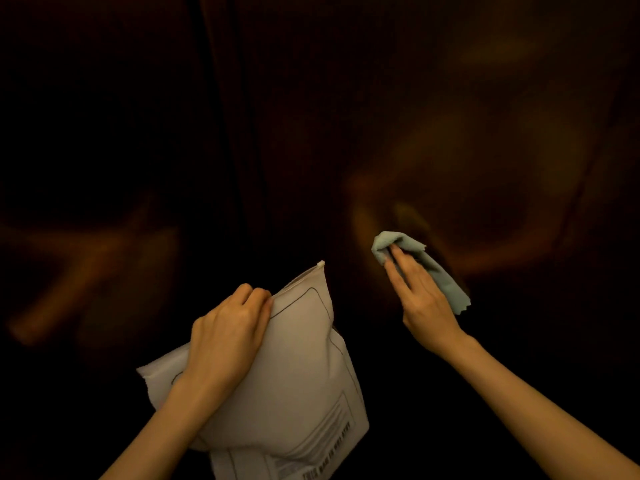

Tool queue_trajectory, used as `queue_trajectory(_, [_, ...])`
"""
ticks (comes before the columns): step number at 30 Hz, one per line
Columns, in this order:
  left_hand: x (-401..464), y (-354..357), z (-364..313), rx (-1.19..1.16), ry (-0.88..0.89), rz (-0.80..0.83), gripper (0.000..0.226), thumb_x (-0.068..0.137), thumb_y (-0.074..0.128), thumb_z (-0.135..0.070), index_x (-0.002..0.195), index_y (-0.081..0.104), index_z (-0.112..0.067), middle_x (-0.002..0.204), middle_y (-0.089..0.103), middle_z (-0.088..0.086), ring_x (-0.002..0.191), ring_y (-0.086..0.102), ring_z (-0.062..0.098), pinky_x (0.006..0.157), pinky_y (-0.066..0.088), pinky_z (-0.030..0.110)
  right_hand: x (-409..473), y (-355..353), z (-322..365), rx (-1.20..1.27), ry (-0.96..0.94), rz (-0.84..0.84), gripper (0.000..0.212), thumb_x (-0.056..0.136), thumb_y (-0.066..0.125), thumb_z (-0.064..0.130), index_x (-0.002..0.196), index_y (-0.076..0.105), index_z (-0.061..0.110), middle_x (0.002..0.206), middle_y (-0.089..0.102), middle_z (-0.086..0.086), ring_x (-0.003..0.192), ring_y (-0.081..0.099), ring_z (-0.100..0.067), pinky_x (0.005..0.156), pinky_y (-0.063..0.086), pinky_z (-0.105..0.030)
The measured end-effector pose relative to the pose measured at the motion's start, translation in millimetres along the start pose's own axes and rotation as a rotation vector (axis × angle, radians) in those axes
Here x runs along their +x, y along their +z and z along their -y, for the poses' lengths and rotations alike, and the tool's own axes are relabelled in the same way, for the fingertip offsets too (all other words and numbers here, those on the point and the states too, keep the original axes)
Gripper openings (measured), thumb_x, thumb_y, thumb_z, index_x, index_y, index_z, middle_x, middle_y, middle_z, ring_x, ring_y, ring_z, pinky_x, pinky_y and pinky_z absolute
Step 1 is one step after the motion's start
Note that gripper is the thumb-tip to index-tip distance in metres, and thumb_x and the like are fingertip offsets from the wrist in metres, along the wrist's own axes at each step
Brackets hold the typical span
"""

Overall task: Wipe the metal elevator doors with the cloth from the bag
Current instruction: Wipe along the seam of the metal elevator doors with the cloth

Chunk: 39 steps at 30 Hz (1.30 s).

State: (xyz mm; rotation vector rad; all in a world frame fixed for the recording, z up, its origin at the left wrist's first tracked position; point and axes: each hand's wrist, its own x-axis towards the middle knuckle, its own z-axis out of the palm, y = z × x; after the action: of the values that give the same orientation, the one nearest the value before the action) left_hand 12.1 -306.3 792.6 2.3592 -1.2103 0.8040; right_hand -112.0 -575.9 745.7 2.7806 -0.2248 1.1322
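Dark, bronze-toned metal fills nearly the whole view: the elevator doors [450, 133], dimly lit, with a vertical seam [221, 133] running down left of centre and blurred warm reflections of arms and hands smeared across both panels. Low and to the right of that seam, the right hand [420, 299] reaches forward with its fingers [398, 261] laid long and fairly straight over a pale blue-green cloth [408, 249], pressing the bunched upper part of it toward the right-hand door panel; whether the cloth actually touches the metal cannot be told in this light. A loose tail of the cloth hangs out below and to the right of the palm, ending in a ragged corner. Near the bottom centre, the left hand [225, 337] grips a pale, puffy plastic bag [304, 386], fingers curled over its upper left edge, knuckles toward the camera. Thin black outline markings and a block of small print show on the bag's face; the print is too blurred to read. Both forearms are bare.
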Motion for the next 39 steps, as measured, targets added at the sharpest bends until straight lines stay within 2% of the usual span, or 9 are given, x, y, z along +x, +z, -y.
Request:
queue_trajectory(7, [-5, -33, 57, 0.101, -0.11, -0.022, 0.014, 0.089, 0.061, -0.025, 0.079, 0.06, -0.015, 0.074, 0.054, 0.0, 0.045, 0.055, 0.023, 0.038, 0.027, 0.022, 93, 34, 54, -0.067, -0.07, 0.021, 0.09, 0.052, 0.06, -0.022, 0.137, 0.035, -0.007, 0.144, 0.032, -0.026, 0.127, 0.034, -0.039, 0.093, 0.046, -0.047])
queue_trajectory(10, [-3, -41, 67, 0.138, -0.127, -0.038, 0.011, 0.084, 0.065, -0.023, 0.078, 0.061, -0.014, 0.072, 0.054, -0.001, 0.043, 0.054, 0.021, 0.036, 0.025, 0.02, 137, 38, 69, -0.066, -0.104, 0.055, 0.091, 0.053, 0.063, -0.021, 0.138, 0.035, -0.006, 0.144, 0.033, -0.028, 0.123, 0.044, -0.045, 0.092, 0.046, -0.047])
queue_trajectory(13, [-1, -43, 73, 0.213, -0.138, -0.037, 0.012, 0.082, 0.067, -0.023, 0.076, 0.06, -0.015, 0.07, 0.054, -0.002, 0.042, 0.053, 0.018, 0.037, 0.014, 0.016, 179, 40, 79, 0.082, -0.103, 0.032, 0.087, 0.063, 0.062, -0.018, 0.142, 0.029, -0.003, 0.149, 0.026, -0.025, 0.131, 0.036, -0.043, 0.095, 0.045, -0.046])
queue_trajectory(16, [20, -46, 92, 0.263, -0.163, -0.06, 0.012, 0.081, 0.067, -0.023, 0.075, 0.06, -0.015, 0.069, 0.052, -0.002, 0.041, 0.051, 0.018, 0.04, 0.005, 0.015, 238, 50, 98, 0.351, -0.017, 0.004, 0.074, 0.083, 0.05, -0.011, 0.147, 0.017, 0.005, 0.156, 0.01, -0.015, 0.143, 0.013, -0.032, 0.11, 0.028, -0.038])
queue_trajectory(19, [38, -47, 94, 0.272, -0.21, -0.091, 0.012, 0.084, 0.065, -0.022, 0.077, 0.06, -0.015, 0.07, 0.053, -0.001, 0.041, 0.051, 0.018, 0.034, 0.014, 0.016, 274, 54, 111, 0.511, 0.046, -0.055, 0.066, 0.089, 0.041, -0.01, 0.148, 0.016, 0.008, 0.157, 0.005, -0.01, 0.144, 0.004, -0.026, 0.112, 0.015, -0.027])
queue_trajectory(23, [45, -50, 79, 0.283, -0.24, -0.119, 0.011, 0.089, 0.061, -0.02, 0.08, 0.059, -0.015, 0.073, 0.054, -0.001, 0.043, 0.051, 0.018, 0.028, 0.032, 0.024, 275, 59, 108, 0.562, 0.107, -0.067, 0.066, 0.09, 0.038, -0.007, 0.148, 0.013, 0.01, 0.157, 0.004, -0.007, 0.144, 0.006, -0.025, 0.102, 0.034, -0.029])
queue_trajectory(28, [52, -44, 62, 0.347, -0.277, -0.111, 0.01, 0.081, 0.068, -0.018, 0.077, 0.059, -0.014, 0.07, 0.053, 0.0, 0.04, 0.048, 0.016, 0.032, 0.017, 0.018, 236, 97, 88, 0.624, 0.108, -0.094, 0.066, 0.089, 0.041, -0.008, 0.147, 0.018, 0.011, 0.156, 0.011, -0.005, 0.142, 0.016, -0.021, 0.092, 0.035, -0.019])
queue_trajectory(32, [60, -44, 50, 0.405, -0.297, -0.082, 0.011, 0.079, 0.07, -0.017, 0.076, 0.06, -0.014, 0.069, 0.053, 0.0, 0.04, 0.047, 0.015, 0.041, 0.001, 0.015, 197, 125, 76, 0.624, 0.081, 0.016, 0.07, 0.087, 0.044, -0.008, 0.148, 0.015, 0.011, 0.156, 0.008, -0.006, 0.137, 0.028, -0.029, 0.084, 0.054, -0.035])
queue_trajectory(39, [84, -44, 38, 0.421, -0.276, -0.079, 0.021, 0.09, 0.046, -0.027, 0.079, 0.06, -0.015, 0.072, 0.053, -0.002, 0.041, 0.046, 0.014, 0.032, 0.016, 0.018, 278, 61, 64, 0.548, 0.05, -0.148, 0.065, 0.084, 0.041, -0.009, 0.145, 0.019, 0.0, 0.154, 0.01, -0.02, 0.14, 0.012, -0.035, 0.112, 0.029, -0.044])
